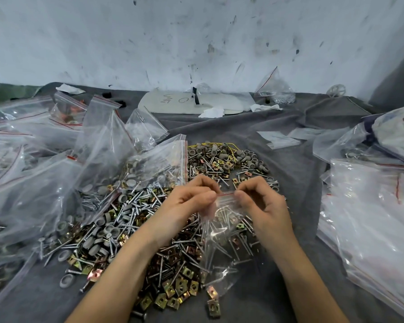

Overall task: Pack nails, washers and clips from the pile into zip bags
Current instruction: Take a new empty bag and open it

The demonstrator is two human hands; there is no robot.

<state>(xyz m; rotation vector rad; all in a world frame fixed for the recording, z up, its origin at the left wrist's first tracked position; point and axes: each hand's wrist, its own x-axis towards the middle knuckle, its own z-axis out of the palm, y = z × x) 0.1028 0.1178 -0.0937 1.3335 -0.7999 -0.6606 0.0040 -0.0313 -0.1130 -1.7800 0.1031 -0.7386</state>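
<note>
A small clear zip bag (pixel 222 229) with a red strip along its top hangs above the pile. My left hand (pixel 187 206) pinches the left end of its zip strip. My right hand (pixel 261 206) pinches the right end. Nails and a few brass clips show through the bag. Under it, on the grey cloth, lies the pile (pixel 149 229) of silver nails, grey round washers and brass square clips, which spreads from the centre toward the near edge.
Many filled and empty zip bags (pixel 56 164) heap up on the left. Larger clear bags (pixel 371 224) lie on the right. A white foam board (pixel 184 101) and crumpled tissue sit at the back by the stained wall. Bare grey cloth (pixel 294 164) lies right of the pile.
</note>
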